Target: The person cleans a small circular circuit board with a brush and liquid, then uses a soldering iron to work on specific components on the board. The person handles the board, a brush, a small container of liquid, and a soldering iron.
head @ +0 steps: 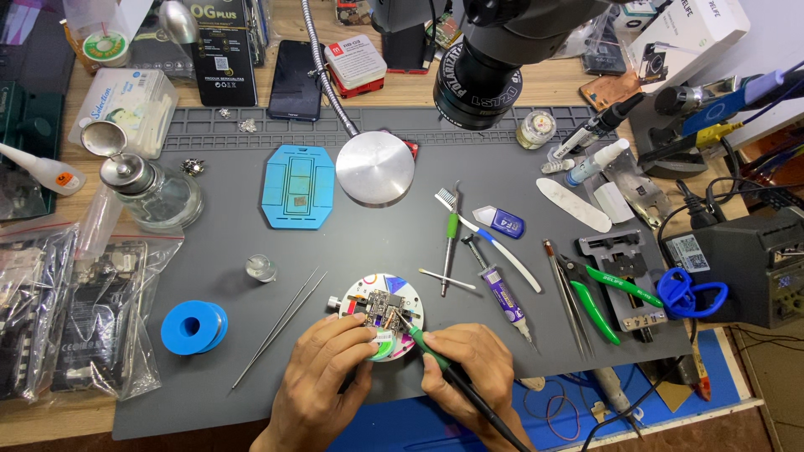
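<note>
Circuit board (383,308) lies just above left hand (322,377), seemingly touching fingertips.

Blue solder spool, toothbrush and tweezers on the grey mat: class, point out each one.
blue solder spool (193,327), head view, on its round top face.
toothbrush (488,237), head view, on its white handle.
tweezers (280,326), head view, midway along the thin metal arms.

The left hand (322,372) steadies a round white board holder (383,315) that carries a small circuit board (381,309). The right hand (469,368) grips a green-handled soldering iron (437,358), its tip on the board. Just left of the hands lie tweezers (280,326), and further left a blue solder spool (193,326). Right of the hands lie green-handled cutters (599,293), and beyond the fingers a toothbrush (486,237), all on the grey mat (251,368) covering the tabletop.
</note>
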